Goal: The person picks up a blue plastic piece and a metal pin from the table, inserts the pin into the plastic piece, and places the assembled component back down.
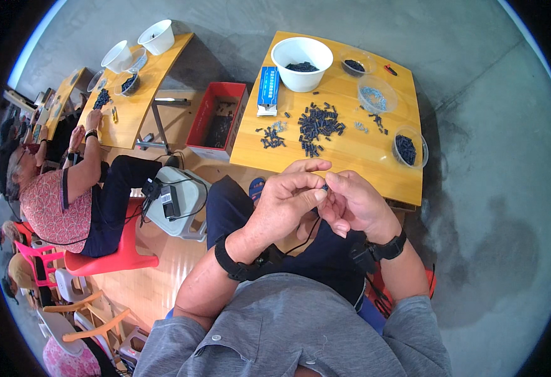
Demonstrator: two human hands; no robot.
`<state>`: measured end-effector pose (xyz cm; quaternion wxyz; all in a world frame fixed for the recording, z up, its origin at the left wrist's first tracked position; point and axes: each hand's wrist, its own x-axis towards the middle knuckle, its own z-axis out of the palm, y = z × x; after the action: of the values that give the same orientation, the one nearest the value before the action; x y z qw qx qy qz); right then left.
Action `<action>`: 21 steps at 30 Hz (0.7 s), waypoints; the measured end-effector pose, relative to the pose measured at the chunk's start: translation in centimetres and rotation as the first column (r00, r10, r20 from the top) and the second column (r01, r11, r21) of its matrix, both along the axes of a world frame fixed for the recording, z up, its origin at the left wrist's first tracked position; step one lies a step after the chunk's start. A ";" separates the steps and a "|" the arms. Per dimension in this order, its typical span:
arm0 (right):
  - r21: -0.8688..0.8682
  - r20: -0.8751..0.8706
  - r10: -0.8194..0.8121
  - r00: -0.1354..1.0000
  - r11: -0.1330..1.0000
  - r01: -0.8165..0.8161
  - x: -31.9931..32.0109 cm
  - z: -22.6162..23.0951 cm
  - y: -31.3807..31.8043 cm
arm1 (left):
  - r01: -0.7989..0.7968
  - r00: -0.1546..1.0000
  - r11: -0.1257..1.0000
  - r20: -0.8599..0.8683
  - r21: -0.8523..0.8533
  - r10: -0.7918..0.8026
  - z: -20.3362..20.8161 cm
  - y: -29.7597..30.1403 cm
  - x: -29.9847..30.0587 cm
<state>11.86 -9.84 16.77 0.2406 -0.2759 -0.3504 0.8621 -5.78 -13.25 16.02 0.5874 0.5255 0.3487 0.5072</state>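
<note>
Dark, tiny part (324, 187) sits pinched between the fingertips of the left hand (286, 204) and right hand (354, 204), both curled together above the lap. Beyond them, a wooden table (376, 169) holds a pile of dark pieces (316, 125), a white bowl (302, 53) and clear tubs (377, 95).

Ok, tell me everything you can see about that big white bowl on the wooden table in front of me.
The white bowl is round, deep and plain, plastic by its look. It stands upright near the far edge of the yellow wooden table, beyond the loose pile of small dark parts. Inside lies a shallow heap of similar dark pieces. A blue and white box sits just to its left; neither hand touches it.
</note>
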 end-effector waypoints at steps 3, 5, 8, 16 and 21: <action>-0.001 -0.006 0.021 1.000 1.000 -0.021 0.1 0.3 0.2 | 0.011 0.999 1.000 -0.040 0.005 -0.011 0.2 0.1 -0.2; 0.181 0.175 -0.102 0.979 0.981 0.069 0.0 1.0 0.3 | 0.003 0.998 1.000 -0.065 0.001 -0.003 0.2 0.2 -0.2; 0.424 0.200 -0.313 0.928 0.882 0.206 -0.3 0.6 0.1 | -0.064 0.993 0.998 -0.101 0.011 0.065 0.0 0.3 0.0; 0.642 0.223 -0.404 0.887 0.745 0.178 -0.6 0.9 0.1 | -0.083 0.979 0.996 -0.182 0.044 0.089 -0.1 0.9 -0.1; 0.676 0.231 -0.413 0.881 0.719 0.160 -0.6 1.6 0.3 | -0.066 0.997 0.996 -0.052 -0.065 0.062 -0.2 0.9 0.0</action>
<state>11.22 -9.51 18.36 0.3829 -0.3846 -0.6125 0.5748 -5.77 -12.39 15.79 0.5792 0.5067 0.3969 0.5003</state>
